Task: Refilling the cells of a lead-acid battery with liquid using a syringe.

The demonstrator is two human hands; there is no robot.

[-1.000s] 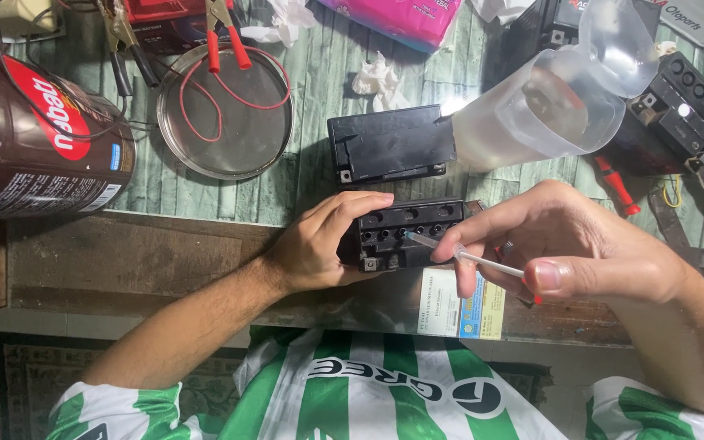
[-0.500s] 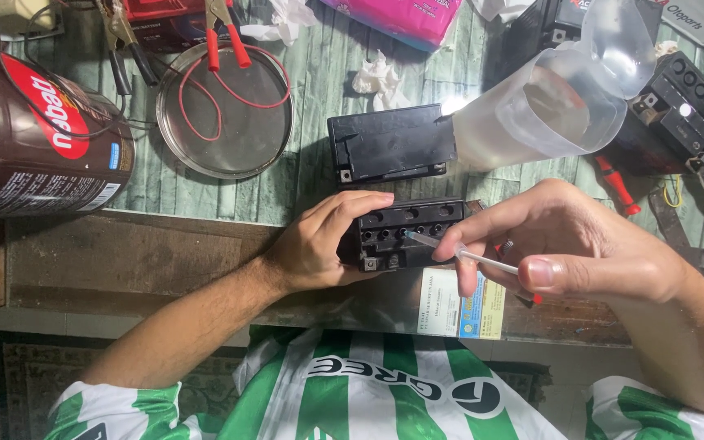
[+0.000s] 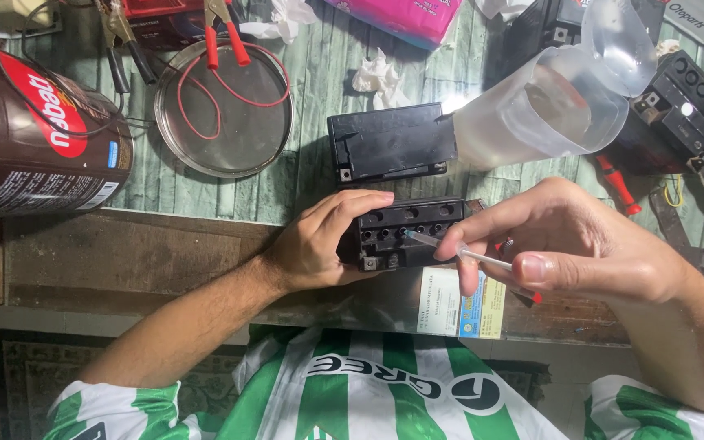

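Observation:
A small black battery [image 3: 409, 228] with a row of open filler holes lies on its side at the bench's wooden front edge. My left hand [image 3: 319, 240] grips its left end, fingers over the top. My right hand [image 3: 564, 244] holds a clear syringe [image 3: 450, 248] with a white plunger, thumb on the plunger end. The syringe tip sits at one of the filler holes near the battery's middle.
A second black battery [image 3: 389, 143] lies just behind. A clear plastic jug [image 3: 547, 106] holding liquid stands at right, another battery [image 3: 690, 102] beyond it. A round metal tin [image 3: 222, 122] with red clip leads, a brown can [image 3: 34, 130], crumpled tissues [image 3: 378, 77] and a red screwdriver [image 3: 617, 187] surround.
My right thumb has pushed the syringe plunger in a little toward the battery. The left hand and battery have stayed put.

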